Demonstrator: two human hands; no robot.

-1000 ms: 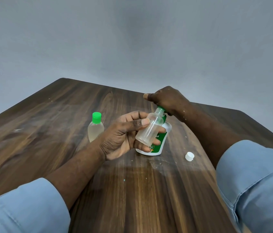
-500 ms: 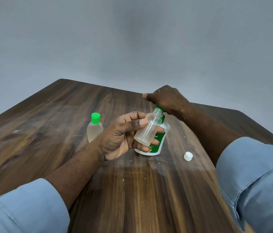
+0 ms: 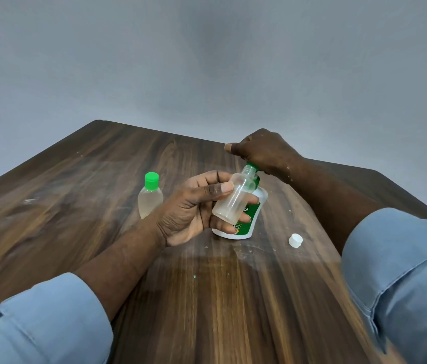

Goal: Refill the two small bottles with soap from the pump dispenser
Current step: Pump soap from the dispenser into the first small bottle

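My left hand (image 3: 194, 206) still pinches the open bottle (image 3: 234, 198) against the nozzle (image 3: 254, 167). My right hand (image 3: 262, 151) stays curled over the pump dispenser (image 3: 261, 197)

A dark brown wood-grain table (image 3: 102, 258) fills the lower half, its far corner at ten o'clock; a pale scuff (image 3: 31, 200) lies at nine o'clock; a dull smear (image 3: 244, 249) toward five o'clock; a plain grey wall (image 3: 207, 61) spans twelve o'clock.

An uncapped clear bottle (image 3: 233, 199), mostly empty, tilts with its mouth at the green nozzle of the white pump dispenser (image 3: 255, 211), which is upright on the tabletop (image 3: 207, 311). A green-capped bottle (image 3: 150, 199) stands to the left, and a white cap (image 3: 295, 240) lies to the right.
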